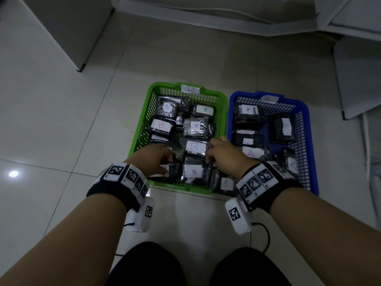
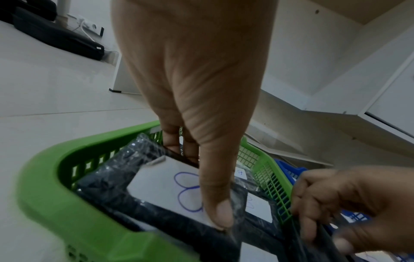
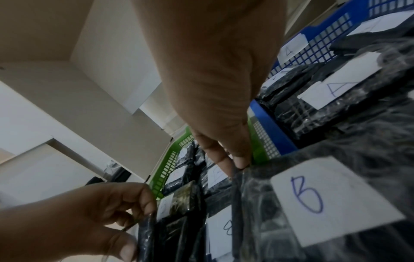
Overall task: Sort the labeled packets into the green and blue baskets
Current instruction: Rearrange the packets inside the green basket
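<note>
Honestly, with the left hand (image 1: pixel 157 159) pinching a B packet (image 2: pixel 165 187) inside the green basket (image 1: pixel 140 133) and the right hand (image 1: pixel 223 153) curled on another at its blue basket (image 1: pixel 309 129) side, crowded slippery wraps could slide across.

Down on the glossy pale grey tiled floor (image 1: pixel 61 131) sit a green slotted plastic basket (image 1: pixel 144 129) and a blue slotted plastic basket (image 1: pixel 307 129), side by side and nearly touching. A black plastic-wrapped packet with a white B label (image 1: pixel 224 183) rests at their near corners.
</note>
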Tool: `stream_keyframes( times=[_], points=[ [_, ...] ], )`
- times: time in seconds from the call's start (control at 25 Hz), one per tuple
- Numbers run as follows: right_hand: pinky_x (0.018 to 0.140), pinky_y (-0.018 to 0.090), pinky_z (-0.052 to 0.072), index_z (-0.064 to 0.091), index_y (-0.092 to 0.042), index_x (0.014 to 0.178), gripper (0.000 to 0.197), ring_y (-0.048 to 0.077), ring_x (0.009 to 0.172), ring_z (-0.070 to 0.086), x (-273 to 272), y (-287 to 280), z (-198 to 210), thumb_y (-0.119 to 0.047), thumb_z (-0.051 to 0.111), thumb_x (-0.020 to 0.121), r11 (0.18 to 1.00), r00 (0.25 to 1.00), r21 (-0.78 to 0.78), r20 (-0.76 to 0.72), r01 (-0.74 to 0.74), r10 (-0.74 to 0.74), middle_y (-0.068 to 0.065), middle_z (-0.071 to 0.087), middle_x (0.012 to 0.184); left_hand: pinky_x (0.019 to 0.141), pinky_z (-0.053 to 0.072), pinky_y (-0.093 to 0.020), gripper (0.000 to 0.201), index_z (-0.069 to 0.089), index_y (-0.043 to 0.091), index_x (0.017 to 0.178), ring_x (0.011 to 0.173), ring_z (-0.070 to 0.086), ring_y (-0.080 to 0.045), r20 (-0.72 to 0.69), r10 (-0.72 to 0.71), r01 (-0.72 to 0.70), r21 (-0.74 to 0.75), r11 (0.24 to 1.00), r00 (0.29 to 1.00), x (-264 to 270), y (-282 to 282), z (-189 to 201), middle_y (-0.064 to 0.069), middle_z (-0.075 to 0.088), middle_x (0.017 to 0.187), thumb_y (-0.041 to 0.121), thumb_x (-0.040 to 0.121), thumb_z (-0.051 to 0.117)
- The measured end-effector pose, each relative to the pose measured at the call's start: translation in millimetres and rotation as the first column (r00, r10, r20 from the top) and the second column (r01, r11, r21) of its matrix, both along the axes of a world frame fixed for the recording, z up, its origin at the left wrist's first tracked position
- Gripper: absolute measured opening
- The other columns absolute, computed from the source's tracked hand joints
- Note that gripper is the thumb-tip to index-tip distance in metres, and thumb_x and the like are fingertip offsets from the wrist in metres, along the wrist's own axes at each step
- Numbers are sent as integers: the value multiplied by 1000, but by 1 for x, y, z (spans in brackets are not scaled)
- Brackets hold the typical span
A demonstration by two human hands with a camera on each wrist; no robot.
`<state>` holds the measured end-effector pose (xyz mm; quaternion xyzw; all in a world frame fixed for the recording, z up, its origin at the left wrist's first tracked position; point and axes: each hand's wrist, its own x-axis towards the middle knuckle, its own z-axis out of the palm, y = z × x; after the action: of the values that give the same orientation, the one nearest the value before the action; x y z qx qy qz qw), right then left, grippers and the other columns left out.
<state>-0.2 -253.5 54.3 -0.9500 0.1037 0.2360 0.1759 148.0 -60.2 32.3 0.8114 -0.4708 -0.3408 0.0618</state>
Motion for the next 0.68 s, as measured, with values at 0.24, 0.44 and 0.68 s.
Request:
stream_keyframes(
  times=[0.24, 0.44, 0.68],
  points=[
    [84, 33, 39, 66, -11, 105, 26, 25, 111, 41, 9, -11, -13, -14, 72, 79, 993, 996, 112, 80, 36, -45, 8, 49, 114, 78, 42, -22, 16, 65, 18, 98, 88, 60, -10, -101, 167, -180, -136, 974, 981, -3, -23, 20, 6, 66, 92, 21, 83, 69],
    [94, 34, 47, 64, -14, 114, 34, 23, 109, 56, 5, -14, -16, -1, 62, 83, 909, 955, 359, 122, 211, -269, 6, 55, 122, 65, 42, -16, 12, 59, 21, 101, 83, 61, -11, -154, 209, -234, -165, 958, 966, -25, -51, 15, 3, 69, 96, 19, 89, 61],
    [108, 27, 22, 70, -10, 111, 33, 29, 135, 31, -2, -17, -34, 6, 50, 89, 982, 996, 164, 41, -90, 85, 10, 52, 136, 68, 39, -27, 13, 53, 17, 107, 82, 59, -22, -55, 246, -251, -115, 961, 968, -35, -56, 6, -4, 68, 99, 17, 94, 52]
  ],
)
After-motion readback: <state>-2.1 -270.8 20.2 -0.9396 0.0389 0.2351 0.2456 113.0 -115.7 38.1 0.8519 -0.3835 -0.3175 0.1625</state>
